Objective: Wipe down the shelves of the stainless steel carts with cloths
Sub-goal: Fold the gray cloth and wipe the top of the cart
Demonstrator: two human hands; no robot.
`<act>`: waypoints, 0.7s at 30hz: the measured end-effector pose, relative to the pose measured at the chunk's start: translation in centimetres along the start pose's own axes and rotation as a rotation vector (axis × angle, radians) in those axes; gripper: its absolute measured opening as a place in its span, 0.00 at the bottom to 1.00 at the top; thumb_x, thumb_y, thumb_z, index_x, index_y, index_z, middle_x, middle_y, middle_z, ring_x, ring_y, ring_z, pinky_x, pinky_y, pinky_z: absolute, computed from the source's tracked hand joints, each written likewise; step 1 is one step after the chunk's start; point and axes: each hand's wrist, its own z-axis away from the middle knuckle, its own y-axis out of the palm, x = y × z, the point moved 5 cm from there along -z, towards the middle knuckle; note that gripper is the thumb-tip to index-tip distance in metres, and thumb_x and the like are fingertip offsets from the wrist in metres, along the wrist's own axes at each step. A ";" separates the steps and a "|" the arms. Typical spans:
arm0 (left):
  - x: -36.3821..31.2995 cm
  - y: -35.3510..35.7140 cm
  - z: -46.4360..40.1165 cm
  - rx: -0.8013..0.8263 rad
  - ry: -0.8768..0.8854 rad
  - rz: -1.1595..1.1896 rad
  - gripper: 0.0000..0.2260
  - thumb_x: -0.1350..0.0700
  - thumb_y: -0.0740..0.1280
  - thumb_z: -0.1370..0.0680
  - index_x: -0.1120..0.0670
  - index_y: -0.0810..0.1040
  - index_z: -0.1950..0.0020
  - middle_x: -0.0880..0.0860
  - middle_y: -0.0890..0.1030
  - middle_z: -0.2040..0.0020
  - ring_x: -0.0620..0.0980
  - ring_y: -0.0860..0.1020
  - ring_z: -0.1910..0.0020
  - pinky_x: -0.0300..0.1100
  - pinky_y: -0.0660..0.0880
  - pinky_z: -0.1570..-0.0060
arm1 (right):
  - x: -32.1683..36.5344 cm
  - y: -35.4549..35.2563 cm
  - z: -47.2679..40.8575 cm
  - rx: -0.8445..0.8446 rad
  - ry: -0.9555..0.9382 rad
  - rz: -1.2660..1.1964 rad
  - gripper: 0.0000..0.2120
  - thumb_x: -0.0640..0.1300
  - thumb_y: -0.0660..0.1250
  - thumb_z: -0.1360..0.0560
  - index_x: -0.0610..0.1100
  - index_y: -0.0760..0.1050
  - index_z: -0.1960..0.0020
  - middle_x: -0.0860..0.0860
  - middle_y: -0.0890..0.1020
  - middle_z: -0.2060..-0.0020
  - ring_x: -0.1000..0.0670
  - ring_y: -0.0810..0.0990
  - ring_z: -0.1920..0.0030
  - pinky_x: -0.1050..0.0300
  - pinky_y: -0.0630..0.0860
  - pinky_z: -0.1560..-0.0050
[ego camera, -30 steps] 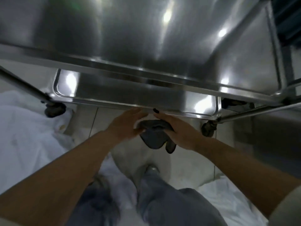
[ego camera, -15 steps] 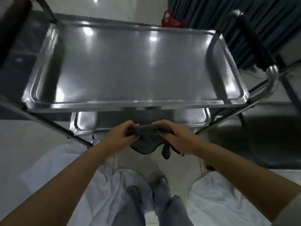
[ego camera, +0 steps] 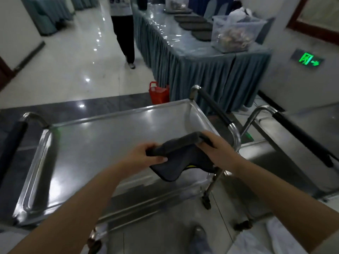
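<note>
Both forearms extended forward, left hand (ego camera: 146, 156) and right hand (ego camera: 218, 150) each in a curled grip

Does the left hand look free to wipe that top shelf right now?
Probably yes. The left hand grips the grey cloth just above the cart's top shelf, whose surface below looks bare. The right hand holds the cloth's other end, though, so it may need to let go.

Dark grey cloth (ego camera: 176, 158) (yellow label); silver cart (ego camera: 102, 143).

"99" — person's shirt (ego camera: 119, 5)
</note>
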 end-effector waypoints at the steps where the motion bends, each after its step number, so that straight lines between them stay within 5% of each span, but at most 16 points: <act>1: -1.0 0.4 -1.2 0.024 -0.004 0.002 0.12 0.59 0.75 0.27 0.62 0.79 0.47 0.55 0.76 0.58 0.44 0.74 0.61 0.30 0.69 0.63 | -0.4 -1.5 -0.5 -0.025 -0.008 0.004 0.05 0.48 0.61 0.21 0.54 0.74 0.47 0.56 0.80 0.55 0.58 0.77 0.53 0.59 0.73 0.51; 5: -4.6 2.6 -6.7 0.031 0.003 0.072 0.10 0.56 0.72 0.25 0.59 0.78 0.48 0.54 0.77 0.58 0.44 0.75 0.61 0.33 0.71 0.60 | -3.2 -7.2 -2.6 -0.135 -0.002 -0.002 0.04 0.50 0.61 0.21 0.56 0.75 0.50 0.58 0.79 0.58 0.60 0.77 0.55 0.59 0.73 0.52; 9: -7.4 6.0 -13.9 -0.023 -0.005 0.146 0.11 0.46 0.71 0.25 0.51 0.79 0.48 0.52 0.83 0.53 0.48 0.81 0.54 0.43 0.79 0.52 | -8.4 -13.1 -5.4 -0.238 0.082 -0.056 0.03 0.50 0.63 0.22 0.57 0.74 0.53 0.62 0.80 0.59 0.64 0.77 0.57 0.72 0.70 0.60; 12: -9.2 9.0 -19.3 -0.052 -0.010 0.202 0.10 0.43 0.72 0.27 0.46 0.79 0.51 0.48 0.83 0.56 0.43 0.82 0.57 0.38 0.80 0.59 | -13.3 -16.8 -7.9 -0.300 0.163 -0.053 0.02 0.51 0.64 0.23 0.57 0.75 0.54 0.62 0.80 0.61 0.66 0.76 0.58 0.73 0.68 0.62; 21: -8.5 15.4 -31.4 -0.048 -0.196 0.309 0.16 0.52 0.74 0.27 0.51 0.76 0.42 0.53 0.79 0.47 0.50 0.80 0.50 0.42 0.80 0.60 | -25.8 -20.8 -14.8 -0.318 0.364 -0.045 0.05 0.51 0.66 0.24 0.57 0.72 0.49 0.65 0.77 0.57 0.65 0.75 0.56 0.74 0.68 0.62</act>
